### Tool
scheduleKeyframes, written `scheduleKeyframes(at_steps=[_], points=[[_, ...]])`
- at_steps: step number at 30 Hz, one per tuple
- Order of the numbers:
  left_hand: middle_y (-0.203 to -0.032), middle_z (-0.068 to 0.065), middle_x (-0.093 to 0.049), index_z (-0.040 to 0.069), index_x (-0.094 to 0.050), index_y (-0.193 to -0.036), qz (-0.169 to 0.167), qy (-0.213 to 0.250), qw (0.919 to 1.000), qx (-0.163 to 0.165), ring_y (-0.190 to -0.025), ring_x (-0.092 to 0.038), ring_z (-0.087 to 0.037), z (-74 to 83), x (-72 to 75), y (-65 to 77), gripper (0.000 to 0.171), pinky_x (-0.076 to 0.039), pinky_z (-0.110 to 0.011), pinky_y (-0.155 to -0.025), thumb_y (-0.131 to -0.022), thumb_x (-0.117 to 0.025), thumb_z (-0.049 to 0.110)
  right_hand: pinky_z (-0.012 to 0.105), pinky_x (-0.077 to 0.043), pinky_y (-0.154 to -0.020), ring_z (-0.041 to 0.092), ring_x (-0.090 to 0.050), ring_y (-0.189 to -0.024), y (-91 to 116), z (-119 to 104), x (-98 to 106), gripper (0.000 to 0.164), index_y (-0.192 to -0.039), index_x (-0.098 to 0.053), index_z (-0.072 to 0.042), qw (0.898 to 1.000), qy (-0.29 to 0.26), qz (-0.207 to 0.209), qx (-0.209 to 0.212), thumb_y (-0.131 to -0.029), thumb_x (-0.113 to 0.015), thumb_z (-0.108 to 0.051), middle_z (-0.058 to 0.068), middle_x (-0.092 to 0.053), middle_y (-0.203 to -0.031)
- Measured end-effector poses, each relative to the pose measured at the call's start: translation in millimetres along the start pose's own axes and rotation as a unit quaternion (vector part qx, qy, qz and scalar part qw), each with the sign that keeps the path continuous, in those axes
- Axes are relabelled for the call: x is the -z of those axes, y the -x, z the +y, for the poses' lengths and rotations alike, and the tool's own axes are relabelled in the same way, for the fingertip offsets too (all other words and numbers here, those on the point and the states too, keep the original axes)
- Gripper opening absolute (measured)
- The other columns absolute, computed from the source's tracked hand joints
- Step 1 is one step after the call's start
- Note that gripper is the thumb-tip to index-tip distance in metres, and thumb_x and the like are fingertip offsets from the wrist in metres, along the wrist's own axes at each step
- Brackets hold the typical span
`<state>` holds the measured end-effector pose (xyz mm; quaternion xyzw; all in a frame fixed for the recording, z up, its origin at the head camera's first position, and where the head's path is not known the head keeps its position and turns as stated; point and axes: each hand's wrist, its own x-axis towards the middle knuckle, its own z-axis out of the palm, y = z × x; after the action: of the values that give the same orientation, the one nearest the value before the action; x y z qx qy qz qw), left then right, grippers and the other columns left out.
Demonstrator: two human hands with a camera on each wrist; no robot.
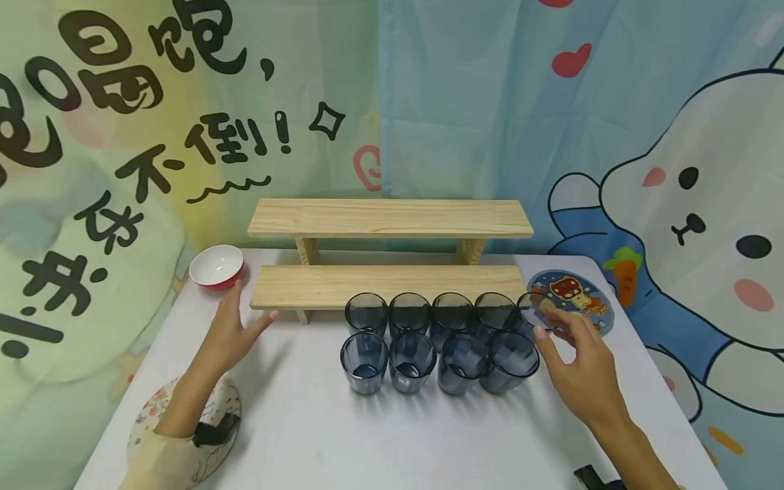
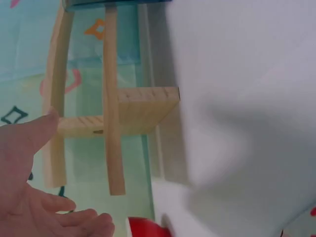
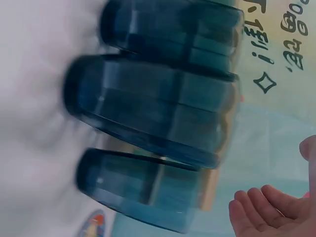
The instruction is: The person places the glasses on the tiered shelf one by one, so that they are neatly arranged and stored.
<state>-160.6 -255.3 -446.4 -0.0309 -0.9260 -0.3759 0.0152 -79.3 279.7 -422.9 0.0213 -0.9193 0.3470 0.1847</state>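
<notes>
Spreading your empty left hand point(image 1: 226, 344) beside the wooden shelf point(image 1: 386, 282), your right hand point(image 1: 584, 367) half-unfurled, grasping nothing, near nine blue glasses point(image 1: 456, 357) in two rows.

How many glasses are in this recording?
9. Four glasses stand in the near row and five in the far row, before the lower wooden shelf; the far row's rightmost is by the right hand. The near row partly covers the far one.

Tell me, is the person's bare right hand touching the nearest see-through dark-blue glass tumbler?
Apart: the right wrist view shows light-blue curtain plainly between the right hand and the tumbler.
</notes>
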Motion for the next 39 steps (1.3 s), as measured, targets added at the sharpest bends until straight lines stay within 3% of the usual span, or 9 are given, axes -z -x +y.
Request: scheduleKeyframes(at_steps=[2,6,9,12,17,21,28,36,39], points=[[-0.166,-0.042,-0.016,-0.014,-0.006,-0.163,-0.007,0.008,0.9999,0.013,-0.153,-0.022,-0.058,-2.2,-0.5,-4.3,0.100,-0.023,-0.069,-0.121,-0.101,-0.073,0.028,-0.002,-0.031,-0.100,0.021,-0.059,-0.126,5.0,4.2,-3.6,0.047,-0.146,-0.057,-0.005,1.000,-0.013,0.019,-0.005,-0.105,-0.067,-0.025,0.014,-0.062,-0.135],[-0.164,-0.042,-0.019,-0.014,-0.008,-0.163,-0.023,0.014,0.9989,0.038,-0.148,-0.030,-0.060,-4.0,-2.0,-14.3,0.098,-0.029,-0.069,-0.119,-0.102,-0.071,0.032,0.001,-0.037,-0.101,-0.010,-0.051,-0.124,14.4,12.6,-11.8,0.045,-0.145,-0.057,-0.002,0.997,-0.055,0.039,-0.030,-0.105,-0.068,-0.020,0.014,-0.062,-0.139],[-0.164,-0.042,-0.020,-0.012,-0.008,-0.163,-0.036,0.018,0.9981,0.048,-0.149,-0.030,-0.060,-4.2,-3.5,-20.4,0.099,-0.028,-0.069,-0.119,-0.103,-0.070,0.035,0.003,-0.039,-0.102,-0.018,-0.046,-0.125,20.7,18.7,-19.3,0.048,-0.147,-0.054,0.001,0.995,-0.088,0.034,-0.042,-0.105,-0.068,-0.017,0.016,-0.059,-0.144],[-0.164,-0.039,-0.026,-0.010,-0.013,-0.164,-0.043,0.040,0.9976,0.037,-0.152,-0.029,-0.056,-4.6,-5.9,-24.7,0.096,-0.025,-0.069,-0.121,-0.101,-0.073,0.031,0.005,-0.039,-0.103,-0.017,-0.046,-0.128,26.8,24.1,-26.7,0.052,-0.150,-0.051,0.001,0.992,-0.116,0.021,-0.055,-0.104,-0.069,-0.017,0.017,-0.057,-0.147],[-0.154,-0.033,-0.045,-0.009,-0.027,-0.158,-0.039,0.085,0.9956,-0.003,-0.143,-0.044,-0.047,-7.9,-10.7,-29.2,0.088,-0.030,-0.064,-0.118,-0.096,-0.081,0.022,0.006,-0.037,-0.107,-0.015,-0.046,-0.131,33.9,31.9,-36.2,0.059,-0.154,-0.047,-0.001,0.985,-0.156,-0.006,-0.071,-0.102,-0.072,-0.015,0.017,-0.054,-0.152],[-0.150,-0.033,-0.048,-0.011,-0.030,-0.156,-0.034,0.088,0.9955,-0.009,-0.140,-0.047,-0.046,-10.3,-12.8,-32.2,0.086,-0.031,-0.063,-0.118,-0.094,-0.082,0.019,0.005,-0.034,-0.109,-0.012,-0.044,-0.135,36.1,35.3,-40.6,0.071,-0.157,-0.043,-0.002,0.982,-0.165,-0.041,-0.080,-0.098,-0.078,-0.017,0.017,-0.048,-0.157],[-0.153,-0.036,-0.042,-0.013,-0.028,-0.155,-0.045,0.066,0.9968,0.012,-0.144,-0.041,-0.049,-15.0,-16.1,-34.8,0.083,-0.029,-0.065,-0.119,-0.098,-0.078,0.020,0.000,-0.028,-0.105,0.042,-0.041,-0.149,37.9,35.5,-48.8,0.089,-0.160,-0.038,-0.005,0.980,-0.139,-0.084,-0.118,-0.089,-0.088,-0.027,0.020,-0.045,-0.159],[-0.154,-0.038,-0.042,-0.015,-0.027,-0.156,-0.040,0.041,0.9983,0.004,-0.148,-0.038,-0.051,-21.7,-20.9,-37.8,0.077,-0.028,-0.065,-0.120,-0.105,-0.069,0.025,-0.001,-0.029,-0.103,0.037,-0.048,-0.142,40.8,37.6,-55.8,0.088,-0.156,-0.043,-0.002,0.985,-0.130,-0.068,-0.090,-0.086,-0.090,-0.025,0.018,-0.050,-0.150],[-0.154,-0.039,-0.041,-0.016,-0.026,-0.156,-0.038,0.035,0.9987,0.005,-0.147,-0.038,-0.052,-22.2,-22.2,-38.1,0.078,-0.028,-0.065,-0.120,-0.105,-0.068,0.025,0.000,-0.029,-0.103,0.021,-0.049,-0.142,41.8,39.3,-56.5,0.088,-0.157,-0.043,-0.003,0.986,-0.129,-0.065,-0.087,-0.086,-0.091,-0.025,0.017,-0.050,-0.151]])
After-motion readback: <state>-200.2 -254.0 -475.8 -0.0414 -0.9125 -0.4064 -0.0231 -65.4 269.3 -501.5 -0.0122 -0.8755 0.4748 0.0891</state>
